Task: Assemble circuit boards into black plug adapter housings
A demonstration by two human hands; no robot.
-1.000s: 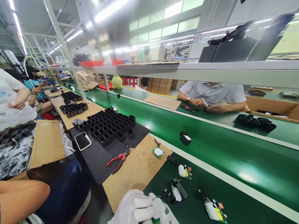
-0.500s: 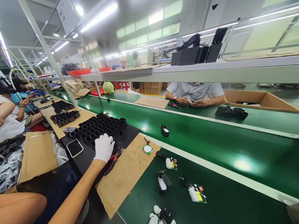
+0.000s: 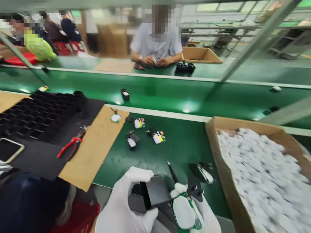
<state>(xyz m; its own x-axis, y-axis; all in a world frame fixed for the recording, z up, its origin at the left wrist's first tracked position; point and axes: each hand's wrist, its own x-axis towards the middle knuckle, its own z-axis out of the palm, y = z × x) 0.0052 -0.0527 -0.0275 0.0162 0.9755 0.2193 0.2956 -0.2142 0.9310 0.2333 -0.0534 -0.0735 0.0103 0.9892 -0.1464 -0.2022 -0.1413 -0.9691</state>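
Note:
My white-gloved left hand [image 3: 123, 200] grips an open black plastic case [image 3: 156, 191] between thumb and fingers. Close beside it, my gloved right hand [image 3: 206, 216] holds a green circuit board [image 3: 184, 212] with a white pad on it, and a black plug cover [image 3: 194, 187] is attached near its top. The case and the board are almost touching in front of me. Just beyond the right hand lies a black pen-like tool [image 3: 172, 171]. A part-assembled adapter [image 3: 205, 173] rests to its right.
A cardboard box [image 3: 220, 155] of white pieces stands at right. Red-handled pliers [image 3: 73, 145], a phone [image 3: 11, 150] and rows of black cases [image 3: 41, 113] lie at left. Circuit boards [image 3: 159, 137] sit mid-table. Across the green belt [image 3: 157, 90] a person [image 3: 156, 45] works.
The view has swung right. My left hand has left the rows of cases and now holds one case near me. My right hand, unseen before, is in view with a circuit board.

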